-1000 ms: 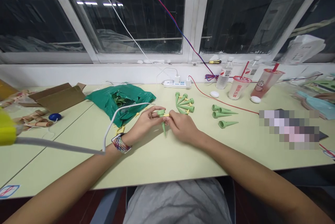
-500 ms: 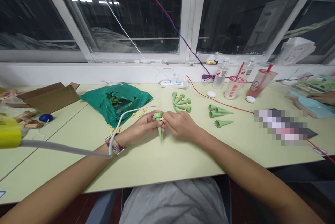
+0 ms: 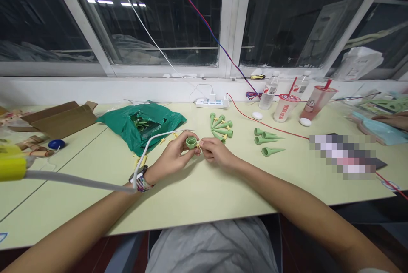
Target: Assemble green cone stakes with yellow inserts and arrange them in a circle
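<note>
My left hand [image 3: 176, 154] grips a green plastic watering spike [image 3: 191, 142] by its cup end, the round opening tilted up toward me. Out of the spike's side, a small yellow valve [image 3: 198, 146] points right. My right hand [image 3: 216, 152] is closed, its fingertips pinched at the valve's outer end. Behind my hands several green spikes with yellow valves [image 3: 223, 126] lie fanned out. Farther right, several plain spikes [image 3: 269, 140] have no yellow part showing. Loose yellow valves [image 3: 140, 161] are scattered left of my left hand, partly hidden by a white cable.
A torn green bag [image 3: 153, 122] with more green pieces lies at left, near a cardboard piece [image 3: 60, 120]. A white cable [image 3: 79, 180] crosses in front of my left wrist. Back right stand a power strip [image 3: 210, 103], bottles and drink cups [image 3: 286, 109].
The spike in my left hand has tipped, so its cup opening now faces me and its point is hidden. My right hand has shifted slightly but stays at the valve.
</note>
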The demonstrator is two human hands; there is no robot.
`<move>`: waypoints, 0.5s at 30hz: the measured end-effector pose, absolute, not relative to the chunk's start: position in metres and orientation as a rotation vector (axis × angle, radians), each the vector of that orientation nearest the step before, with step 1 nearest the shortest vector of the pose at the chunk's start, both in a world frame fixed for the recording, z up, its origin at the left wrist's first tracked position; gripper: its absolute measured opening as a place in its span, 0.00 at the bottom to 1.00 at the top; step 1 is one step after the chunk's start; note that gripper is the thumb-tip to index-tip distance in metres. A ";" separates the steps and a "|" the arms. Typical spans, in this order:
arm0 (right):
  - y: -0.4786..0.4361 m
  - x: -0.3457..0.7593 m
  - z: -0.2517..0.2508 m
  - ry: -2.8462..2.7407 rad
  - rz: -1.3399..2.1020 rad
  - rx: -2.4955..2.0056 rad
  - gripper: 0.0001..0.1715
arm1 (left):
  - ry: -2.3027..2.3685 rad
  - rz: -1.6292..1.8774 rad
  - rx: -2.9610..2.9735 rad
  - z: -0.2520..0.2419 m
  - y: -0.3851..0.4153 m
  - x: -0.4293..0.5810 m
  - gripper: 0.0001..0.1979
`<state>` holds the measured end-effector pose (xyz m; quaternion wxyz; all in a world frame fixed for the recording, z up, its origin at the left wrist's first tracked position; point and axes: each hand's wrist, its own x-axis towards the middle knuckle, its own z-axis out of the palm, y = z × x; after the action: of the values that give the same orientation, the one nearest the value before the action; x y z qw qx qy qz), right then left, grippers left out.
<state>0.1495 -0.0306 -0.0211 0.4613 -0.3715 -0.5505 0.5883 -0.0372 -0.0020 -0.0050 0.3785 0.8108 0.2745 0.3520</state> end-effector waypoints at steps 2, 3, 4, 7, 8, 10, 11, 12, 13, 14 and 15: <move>-0.029 0.149 -0.021 -1.285 1.515 -0.868 0.16 | 0.742 0.928 2.108 -0.006 -0.002 -0.037 0.14; -0.029 0.149 -0.021 -1.272 1.508 -0.858 0.17 | 0.765 0.923 2.077 -0.006 -0.001 -0.037 0.15; -0.029 0.149 -0.021 -1.265 1.489 -0.855 0.17 | 0.783 0.910 2.015 -0.005 0.000 -0.036 0.17; -0.029 0.150 -0.022 -1.252 1.415 -0.874 0.18 | 0.790 0.895 1.784 -0.005 0.004 -0.034 0.23; -0.028 0.151 -0.022 -1.256 1.387 -0.890 0.18 | 0.792 0.914 1.732 -0.005 0.006 -0.034 0.22; -0.028 0.153 -0.023 -1.279 1.332 -0.928 0.18 | 0.813 0.943 1.687 -0.005 0.008 -0.035 0.18; -0.028 0.153 -0.024 -1.305 1.301 -0.947 0.18 | 0.820 0.942 1.673 -0.005 0.009 -0.035 0.17; -0.028 0.154 -0.024 -1.348 1.253 -0.967 0.18 | 0.815 0.928 1.648 -0.004 0.009 -0.036 0.15; -0.028 0.156 -0.025 -1.410 1.180 -0.989 0.18 | 0.798 0.902 1.612 -0.004 0.009 -0.036 0.15; -0.029 0.157 -0.025 -1.485 1.081 -1.015 0.18 | 0.775 0.875 1.568 -0.003 0.008 -0.036 0.14; -0.030 0.158 -0.026 -1.565 0.965 -1.045 0.19 | 0.753 0.852 1.523 -0.002 0.008 -0.036 0.14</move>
<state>0.1577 -0.0297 -0.0259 0.4910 -0.4306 -0.6446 0.3975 -0.0362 0.0076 -0.0020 0.5814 0.6519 0.3223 0.3647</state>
